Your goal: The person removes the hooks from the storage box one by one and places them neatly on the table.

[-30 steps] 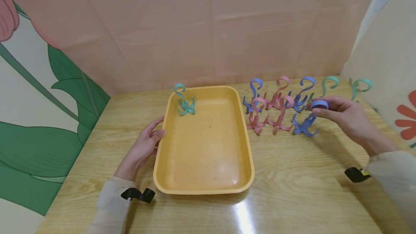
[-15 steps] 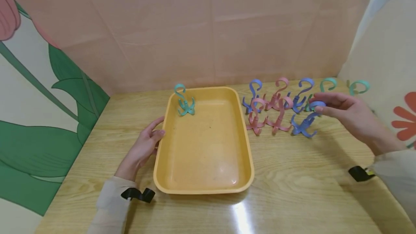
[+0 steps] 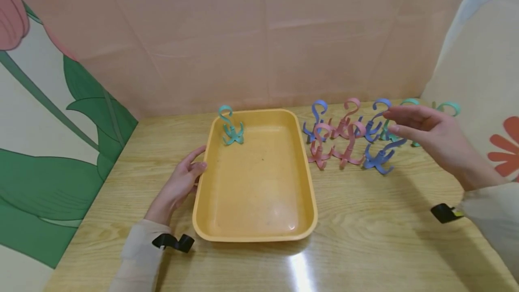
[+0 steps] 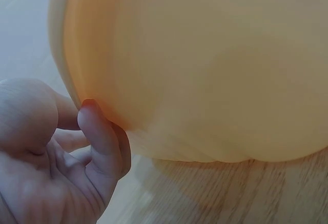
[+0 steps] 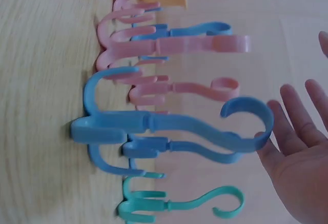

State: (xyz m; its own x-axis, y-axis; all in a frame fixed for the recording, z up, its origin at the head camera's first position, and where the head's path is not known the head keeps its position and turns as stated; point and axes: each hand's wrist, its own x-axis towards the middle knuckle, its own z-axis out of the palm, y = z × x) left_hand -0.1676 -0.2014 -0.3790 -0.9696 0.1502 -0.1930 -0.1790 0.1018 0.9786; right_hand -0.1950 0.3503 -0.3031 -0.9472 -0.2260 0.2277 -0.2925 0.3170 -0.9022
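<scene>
On the left side of the yellow tray, my left hand grips the edge, thumb by the rim and fingers curled round the outside. A green pronged hanging hook stands upright in the tray's far left corner. My right hand is over the front blue hanging hook, its fingers extended and nothing pinched between them. That blue hook stands on its prongs in the right wrist view, its curled top beside the fingers of my right hand. Whether they touch is unclear.
Beside it stand two pink hooks. Behind are a blue hook, a pink hook, another blue hook and two green hooks, partly hidden by my right hand. A pink backdrop rises behind the wooden table.
My right hand has let go of the front blue hook's curled top, and its fingers have spread and lifted slightly. The blue hook stays standing. My left hand and the tray have stayed put.
</scene>
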